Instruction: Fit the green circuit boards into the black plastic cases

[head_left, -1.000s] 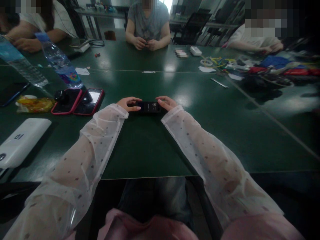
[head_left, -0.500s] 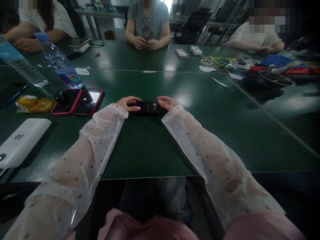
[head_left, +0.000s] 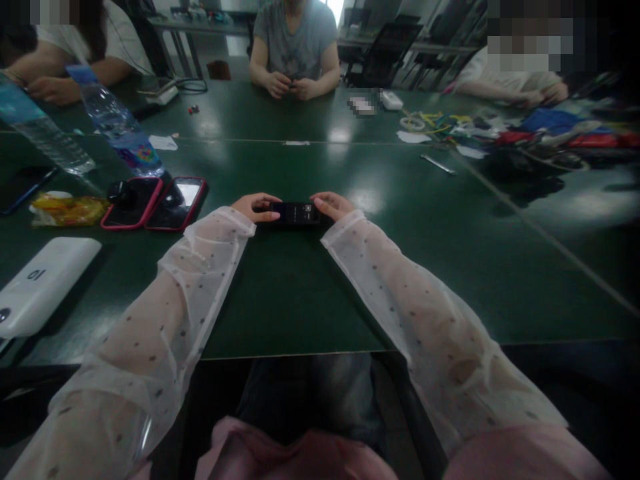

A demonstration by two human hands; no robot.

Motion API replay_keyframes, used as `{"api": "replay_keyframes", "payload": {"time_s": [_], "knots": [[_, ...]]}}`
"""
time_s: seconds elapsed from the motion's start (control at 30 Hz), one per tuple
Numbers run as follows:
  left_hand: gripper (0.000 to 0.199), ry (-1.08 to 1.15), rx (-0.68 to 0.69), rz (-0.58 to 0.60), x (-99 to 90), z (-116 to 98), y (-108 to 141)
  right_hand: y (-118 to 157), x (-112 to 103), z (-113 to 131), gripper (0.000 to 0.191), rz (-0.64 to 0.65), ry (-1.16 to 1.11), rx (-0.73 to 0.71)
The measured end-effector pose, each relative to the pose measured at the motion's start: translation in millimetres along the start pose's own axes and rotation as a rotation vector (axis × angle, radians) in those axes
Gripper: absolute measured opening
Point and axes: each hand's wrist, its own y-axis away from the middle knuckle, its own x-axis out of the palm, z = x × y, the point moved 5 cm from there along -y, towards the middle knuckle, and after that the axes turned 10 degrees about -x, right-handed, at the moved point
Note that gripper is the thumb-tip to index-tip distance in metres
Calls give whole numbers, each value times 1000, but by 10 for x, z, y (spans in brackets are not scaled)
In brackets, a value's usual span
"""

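Note:
A small black device with a lit dark screen (head_left: pixel 294 213), perhaps a phone, lies sideways on the green table (head_left: pixel 285 287) in front of me. My left hand (head_left: pixel 256 207) grips its left end, thumb at the near side and fingers behind. At the opposite end, my right hand (head_left: pixel 331 205) holds it the same way. White sheer sleeves with dark dots cover both forearms. Left of my hands lie two pink-rimmed phones (head_left: pixel 177 203), the farther-left one with a black round object (head_left: pixel 120 193) on it.
Two water bottles (head_left: pixel 123 130), a yellow packet (head_left: pixel 67 210) and a white power bank (head_left: pixel 47 283) stand or lie at the left. A wrench-like metal tool (head_left: pixel 439 165) and a heap of cables (head_left: pixel 545 133) are at the right. Several people sit across the table.
The whole view has shifted very slightly. Both hands keep the same hold on the black device, and nothing else has visibly moved.

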Motion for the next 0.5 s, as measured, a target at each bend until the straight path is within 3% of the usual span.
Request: {"api": "replay_keyframes", "payload": {"time_s": [0.33,0.5], "knots": [[72,44,15,-26,6,84,-78,-5,66,-6,59,-72,54,-40],[63,-15,104,-49,-21,18,-67,-91,19,-80,73,-103,172,-74]]}}
